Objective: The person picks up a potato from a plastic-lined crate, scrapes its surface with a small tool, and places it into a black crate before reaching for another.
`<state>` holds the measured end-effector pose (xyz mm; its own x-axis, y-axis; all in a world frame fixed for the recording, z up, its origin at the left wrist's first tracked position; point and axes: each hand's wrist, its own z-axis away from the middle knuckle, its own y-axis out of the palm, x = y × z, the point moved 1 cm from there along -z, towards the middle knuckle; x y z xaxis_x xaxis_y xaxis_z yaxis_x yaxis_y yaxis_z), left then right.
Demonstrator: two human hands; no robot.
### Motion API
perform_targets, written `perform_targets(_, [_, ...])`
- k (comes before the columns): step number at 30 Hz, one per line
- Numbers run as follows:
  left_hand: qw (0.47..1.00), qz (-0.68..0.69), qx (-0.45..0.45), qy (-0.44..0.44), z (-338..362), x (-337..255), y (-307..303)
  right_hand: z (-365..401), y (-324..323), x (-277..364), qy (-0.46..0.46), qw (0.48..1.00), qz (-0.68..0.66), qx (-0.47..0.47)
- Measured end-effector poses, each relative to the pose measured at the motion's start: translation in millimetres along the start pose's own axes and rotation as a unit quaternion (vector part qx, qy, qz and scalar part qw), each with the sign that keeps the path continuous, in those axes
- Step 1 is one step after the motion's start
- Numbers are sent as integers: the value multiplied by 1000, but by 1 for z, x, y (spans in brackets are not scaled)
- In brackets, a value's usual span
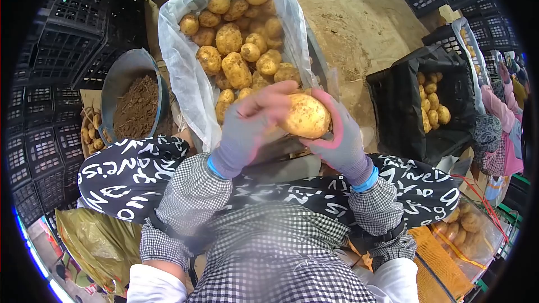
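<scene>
In the head view, my right hand, in a grey and pink glove, grips a large yellow potato with some dirt spots. My left hand, gloved alike, is at the potato's left side with its fingers raised and blurred by motion; whether they touch the potato is unclear. Just beyond both hands is a crate lined with a whitish plastic sheet, holding several soil-marked potatoes.
A bucket of brown soil stands at the left. Stacked black crates rise behind it. On the right is a black-lined crate with smaller potatoes. Other people are at the far right.
</scene>
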<state>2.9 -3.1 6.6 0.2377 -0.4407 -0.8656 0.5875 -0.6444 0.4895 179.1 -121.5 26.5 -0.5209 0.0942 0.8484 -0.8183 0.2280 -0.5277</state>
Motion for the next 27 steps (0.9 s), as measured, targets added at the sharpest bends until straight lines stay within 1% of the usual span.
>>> perform_targets(3, [992, 92, -67, -62, -3, 1, -4, 1, 1, -2, -50, 998, 33, -21])
perform_targets(4, [998, 15, -48, -48, -2, 1, 1, 1, 2, -4, -69, 996, 41, -30])
perform_targets(6, [990, -139, -7, -22, 0, -6, 23, 0, 1, -8, -121, 988, 96, -21])
perform_targets(7, [996, -74, -2, -50, 1, -2, 20, 0, 1, -9, -147, 981, 125, -16])
perform_targets(9, [993, 58, 9, -103, 1, 3, 15, 0, 3, -1, -60, 997, 37, -7])
perform_targets(10, [990, 72, 8, -121, 3, 3, 12, -1, 4, 2, -17, 1000, -8, -3])
perform_targets(12, [983, 97, 4, -158, 5, -9, 14, -2, 5, 3, 9, 998, -68, 4])
perform_targets(13, [982, 109, 6, -155, 5, -7, 12, -2, 5, 3, 22, 995, -99, 8])
perform_targets(14, [981, 122, 8, -153, 5, -3, 10, -1, 5, 1, 47, 983, -174, 21])
perform_targets(16, [979, 141, 19, -144, 4, 1, 8, 2, 1, -6, 96, 942, -318, 43])
perform_targets(18, [979, 152, 35, -129, 5, 1, 9, 3, -6, -10, 117, 924, -360, 49])
perform_targets(21, [972, 191, 9, -138, 3, -2, 12, 3, -4, -6, 142, 907, -394, 48])
perform_targets(22, [972, 183, 4, -146, 3, -1, 13, 3, -1, -4, 149, 903, -400, 47])
perform_targets(23, [973, 175, -2, -154, 3, -1, 13, 3, 3, -4, 105, 951, -287, 37])
perform_targets(24, [973, 166, -7, -162, 2, -1, 12, 3, 9, -7, 59, 983, -170, 26])
perform_targets(25, [974, 155, -2, -163, 2, 1, 14, 3, 13, -7, 12, 999, -51, 13])
perform_targets(27, [978, 132, 6, -163, 2, 9, 19, -1, 10, 6, 59, 997, -36, 27])
